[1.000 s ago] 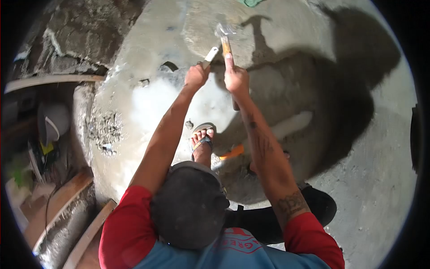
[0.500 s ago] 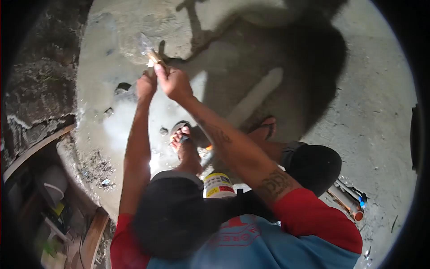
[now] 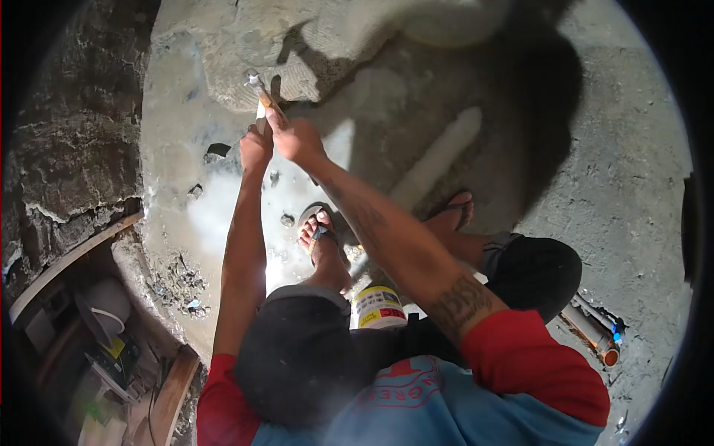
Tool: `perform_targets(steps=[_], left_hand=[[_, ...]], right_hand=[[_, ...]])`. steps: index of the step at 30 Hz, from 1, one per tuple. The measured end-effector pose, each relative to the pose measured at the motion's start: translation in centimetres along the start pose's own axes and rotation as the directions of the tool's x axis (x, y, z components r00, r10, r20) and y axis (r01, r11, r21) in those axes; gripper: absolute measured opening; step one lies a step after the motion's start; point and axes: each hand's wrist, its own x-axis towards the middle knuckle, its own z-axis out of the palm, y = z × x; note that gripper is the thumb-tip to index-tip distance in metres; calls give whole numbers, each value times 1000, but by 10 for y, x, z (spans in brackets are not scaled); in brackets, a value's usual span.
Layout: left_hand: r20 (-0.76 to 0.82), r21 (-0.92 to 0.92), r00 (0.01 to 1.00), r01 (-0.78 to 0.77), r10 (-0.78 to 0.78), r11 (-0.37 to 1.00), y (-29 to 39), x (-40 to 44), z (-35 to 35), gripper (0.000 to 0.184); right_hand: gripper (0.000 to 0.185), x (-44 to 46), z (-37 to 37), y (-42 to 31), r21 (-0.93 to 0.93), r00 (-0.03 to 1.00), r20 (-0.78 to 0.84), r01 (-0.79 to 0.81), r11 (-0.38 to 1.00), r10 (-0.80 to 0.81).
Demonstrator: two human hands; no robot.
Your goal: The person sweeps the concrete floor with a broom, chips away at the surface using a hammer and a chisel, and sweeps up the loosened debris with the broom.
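Note:
My left hand (image 3: 256,150) is closed around a light-coloured flat handle (image 3: 261,117) that sticks up from the fist. Beside it, on the right, my right hand (image 3: 298,141) grips a hammer (image 3: 265,97) by its wooden handle, thumb along the shaft. The metal hammer head (image 3: 253,78) is just above the left hand's tool. Both hands are held out over the grey concrete floor (image 3: 171,97). What the lower end of the left hand's tool looks like is hidden by the fist.
A labelled tub (image 3: 378,307) stands between my legs, near my sandalled foot (image 3: 317,232). Pipes (image 3: 591,333) lie at the right. Rubble (image 3: 180,282) and a curved wooden edge (image 3: 74,256) are at the left. Loose chunks (image 3: 288,220) lie on the floor.
Both arms have swung left in view as the camera shifted. The hammer and the left hand's tool are closer together than a second ago. The tub and pipes have come into view.

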Motion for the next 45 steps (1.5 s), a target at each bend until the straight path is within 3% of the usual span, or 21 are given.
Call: perform_targets(steps=[2,5,7,8,11,13,17,19,21,24,29,31,33,34,35,37,39,40,42,43,45], left_hand=[[14,-6,1000,-28,28,1000,-14,5,10,56],[30,-62,996,-78,80,995,-13,-2,8,57],[41,39,999,-29,27,999,-6,1,2,56],[27,37,999,-23,22,999,-1,-3,-4,55],[79,198,997,-28,13,980,-13,19,0,55],[30,240,998,41,-50,970,-18,19,0,53],[-150,-88,986,-81,67,993,8,1,-11,44],[-152,-130,986,-93,73,987,24,-3,-10,42],[-147,-129,982,-141,122,982,22,1,1,41],[-121,-35,988,-101,96,994,18,-1,12,41],[-97,-9,995,-31,29,999,18,-2,18,44],[-26,5,1000,15,-15,1000,20,-1,16,47],[-6,4,999,41,-41,999,15,0,21,48],[-39,21,999,33,-32,999,12,1,28,49],[-72,39,997,25,-22,999,7,2,34,50],[-58,19,998,17,-16,1000,19,-5,22,52],[-41,14,999,28,-27,1000,25,-7,17,52],[-40,24,999,29,-28,999,22,-3,19,52],[-19,45,998,57,-56,997,23,-5,18,52],[-3,40,998,69,-69,997,27,-7,14,51],[2,21,995,102,-102,995,29,-7,13,49]], right_hand=[[61,-1,-4,-6,46,1000,21,-17,999,16],[68,-1,20,10,137,991,-134,50,989,-32],[76,19,11,-3,-13,965,114,-236,972,236],[85,22,6,-7,2,944,145,-300,954,297],[85,10,-25,-9,93,984,135,-130,987,117],[81,11,-31,11,104,1000,-2,8,995,-7],[69,18,-42,34,204,975,57,-221,954,213],[88,16,-49,30,58,957,49,-289,956,286],[90,16,-51,22,64,962,57,-270,961,267],[84,7,-55,1,105,979,47,-202,974,198],[74,12,-12,24,114,983,-92,171,979,-161],[73,19,-9,16,1,984,-33,177,984,-177],[70,25,-16,5,-2,987,71,-145,989,145],[69,19,-18,5,42,999,29,22,999,-23],[70,14,-19,5,168,999,-16,52,984,-50],[71,3,-10,10,232,993,-118,26,972,1],[73,5,-8,20,207,996,-93,4,978,15],[74,24,-3,38,33,999,-42,-12,999,13],[77,45,-6,28,-13,972,21,-234,972,235],[77,41,-13,18,2,972,1,-235,972,235],[74,28,-15,13,147,994,-101,-34,989,49]])
